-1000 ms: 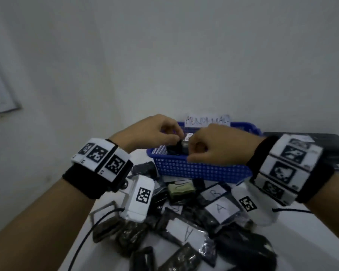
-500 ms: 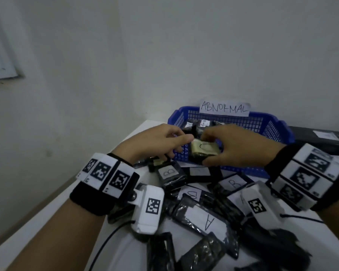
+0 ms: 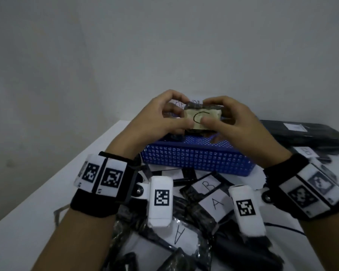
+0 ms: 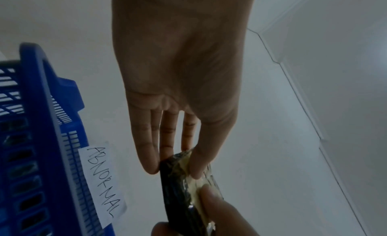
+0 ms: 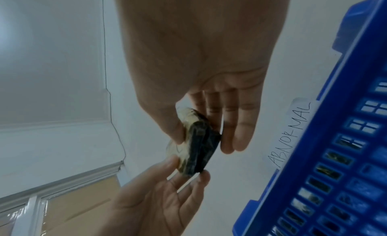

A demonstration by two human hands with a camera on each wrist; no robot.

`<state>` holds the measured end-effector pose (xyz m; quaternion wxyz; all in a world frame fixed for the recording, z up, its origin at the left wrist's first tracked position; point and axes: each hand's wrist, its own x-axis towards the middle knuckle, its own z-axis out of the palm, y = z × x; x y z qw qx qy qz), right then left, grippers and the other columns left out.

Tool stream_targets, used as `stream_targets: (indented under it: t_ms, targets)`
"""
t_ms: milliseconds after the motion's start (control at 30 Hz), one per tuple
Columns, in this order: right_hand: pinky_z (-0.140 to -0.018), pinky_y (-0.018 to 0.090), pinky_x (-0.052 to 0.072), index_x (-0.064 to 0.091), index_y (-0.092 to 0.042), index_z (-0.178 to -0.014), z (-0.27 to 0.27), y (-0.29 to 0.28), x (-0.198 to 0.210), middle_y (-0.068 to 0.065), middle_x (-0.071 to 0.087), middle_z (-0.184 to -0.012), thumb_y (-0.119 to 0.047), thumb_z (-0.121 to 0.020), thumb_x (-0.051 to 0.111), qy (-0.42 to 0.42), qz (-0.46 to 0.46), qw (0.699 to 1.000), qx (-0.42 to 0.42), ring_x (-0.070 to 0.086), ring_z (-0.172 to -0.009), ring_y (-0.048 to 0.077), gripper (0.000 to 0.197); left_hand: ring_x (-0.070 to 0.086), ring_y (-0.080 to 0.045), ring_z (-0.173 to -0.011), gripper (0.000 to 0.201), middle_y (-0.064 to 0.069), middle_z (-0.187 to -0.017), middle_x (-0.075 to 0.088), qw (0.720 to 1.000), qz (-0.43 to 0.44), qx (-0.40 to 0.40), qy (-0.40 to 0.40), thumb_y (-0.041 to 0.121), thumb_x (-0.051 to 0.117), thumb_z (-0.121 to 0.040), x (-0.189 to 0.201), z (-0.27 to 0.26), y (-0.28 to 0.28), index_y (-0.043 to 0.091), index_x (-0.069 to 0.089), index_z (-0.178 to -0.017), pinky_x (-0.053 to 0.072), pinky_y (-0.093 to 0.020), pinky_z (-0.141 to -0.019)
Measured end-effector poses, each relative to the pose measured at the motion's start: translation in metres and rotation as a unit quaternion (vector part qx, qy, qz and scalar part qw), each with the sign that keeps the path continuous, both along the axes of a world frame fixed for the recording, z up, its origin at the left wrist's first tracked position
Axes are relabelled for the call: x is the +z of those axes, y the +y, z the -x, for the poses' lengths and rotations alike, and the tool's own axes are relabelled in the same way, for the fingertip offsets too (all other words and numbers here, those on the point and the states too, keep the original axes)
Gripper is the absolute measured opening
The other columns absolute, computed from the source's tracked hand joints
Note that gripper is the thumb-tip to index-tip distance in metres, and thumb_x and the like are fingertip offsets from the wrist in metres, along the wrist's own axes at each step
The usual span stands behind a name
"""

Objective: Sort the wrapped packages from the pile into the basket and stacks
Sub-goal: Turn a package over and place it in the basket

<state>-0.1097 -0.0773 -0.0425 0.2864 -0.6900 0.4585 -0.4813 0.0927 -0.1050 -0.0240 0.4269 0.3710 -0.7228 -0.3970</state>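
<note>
A small dark wrapped package point(image 3: 203, 119) with a yellowed label marked "C" is held up above the blue basket point(image 3: 196, 159). My left hand point(image 3: 164, 118) pinches its left end and my right hand point(image 3: 227, 122) pinches its right end, thumbs on the label. In the left wrist view the package point(image 4: 184, 186) sits between thumb and fingers of the left hand point(image 4: 178, 140). The right wrist view shows the package point(image 5: 196, 146) edge-on, pinched by the right hand point(image 5: 209, 123). The pile of wrapped packages point(image 3: 204, 202) with A and B labels lies in front of the basket.
The basket carries an "ABNORMAL" paper label point(image 4: 102, 186) and holds some dark packages. A long black wrapped object point(image 3: 305, 133) lies at the right behind the basket. The white table point(image 3: 27, 222) ends at the left against the wall. A thin cable point(image 3: 282, 226) runs over the table.
Both hands have lifted the package from just over the basket rim to a higher position, and its label with the letter C now faces the head camera. The head view has shifted.
</note>
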Motion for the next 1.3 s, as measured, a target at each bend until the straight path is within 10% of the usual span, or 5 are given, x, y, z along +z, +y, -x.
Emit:
stream_targets:
  t_ms: [333, 533, 1000, 1300]
  targets:
    - [-0.066, 0.028, 0.06, 0.065, -0.013, -0.109, 0.007, 0.0, 0.0, 0.001, 0.075, -0.095, -0.015, -0.088, 0.076, 0.01, 0.072, 0.996, -0.05, 0.073, -0.08, 0.015, 0.024, 0.069, -0.013, -0.073, 0.026, 0.004, -0.101, 0.069, 0.995, 0.083, 0.003, -0.056, 0.017, 0.072, -0.09, -0.001, 0.022, 0.002, 0.018, 0.055, -0.109, 0.059, -0.03, -0.063]
    - [-0.071, 0.035, 0.062, 0.064, -0.014, -0.12, 0.022, 0.01, 0.01, 0.009, 0.075, -0.11, -0.038, -0.094, 0.062, -0.114, -0.105, 0.987, 0.031, 0.075, -0.086, 0.025, 0.035, 0.068, -0.013, -0.093, 0.035, 0.005, -0.104, 0.064, 0.988, 0.145, -0.025, -0.045, 0.015, 0.079, -0.082, 0.002, 0.022, 0.004, 0.027, 0.055, -0.104, 0.06, -0.03, -0.075]
    - [-0.069, 0.029, 0.054, 0.071, -0.018, -0.097, 0.022, 0.011, 0.012, 0.009, 0.077, -0.094, 0.0, -0.087, 0.069, -0.073, -0.007, 0.996, -0.041, 0.068, -0.08, 0.012, 0.021, 0.074, -0.014, -0.087, 0.026, 0.006, -0.108, 0.069, 0.994, 0.047, -0.073, -0.073, 0.031, 0.066, -0.092, -0.003, 0.028, 0.006, 0.024, 0.061, -0.116, 0.06, -0.039, -0.085]
    - [-0.07, 0.035, 0.063, 0.061, -0.019, -0.125, 0.021, 0.016, 0.017, 0.007, 0.074, -0.111, -0.034, -0.091, 0.066, -0.122, -0.104, 0.986, 0.047, 0.072, -0.073, 0.024, 0.038, 0.069, -0.021, -0.093, 0.039, 0.004, -0.124, 0.058, 0.993, 0.097, -0.05, -0.048, 0.014, 0.08, -0.081, 0.0, 0.022, 0.003, 0.031, 0.06, -0.11, 0.062, -0.048, -0.076]
